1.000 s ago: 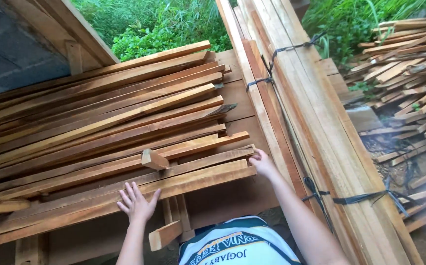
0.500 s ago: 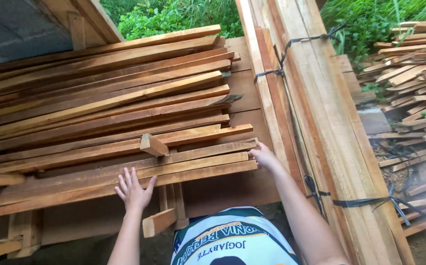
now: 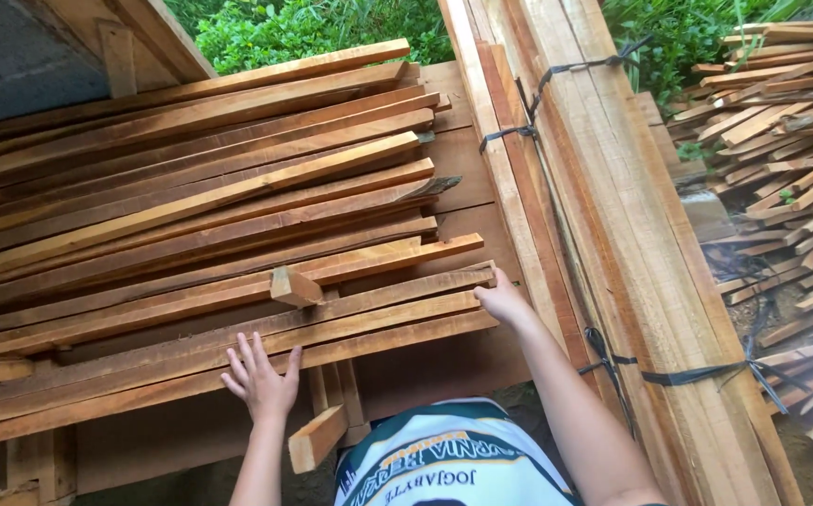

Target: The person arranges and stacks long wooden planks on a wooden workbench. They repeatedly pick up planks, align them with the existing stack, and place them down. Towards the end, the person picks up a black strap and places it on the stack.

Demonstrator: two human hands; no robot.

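My left hand [image 3: 261, 379] now up flat on the front wooden slats [image 3: 238, 347], fingers spread wide, right hand [image 3: 503, 302] still gripping the slat ends [image 3: 472, 290].

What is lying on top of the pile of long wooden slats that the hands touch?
A small loose wood block lies on the slat pile. The left hand rests flat on the front slats; the right hand touches their ends. What lies under the top slats is covered.
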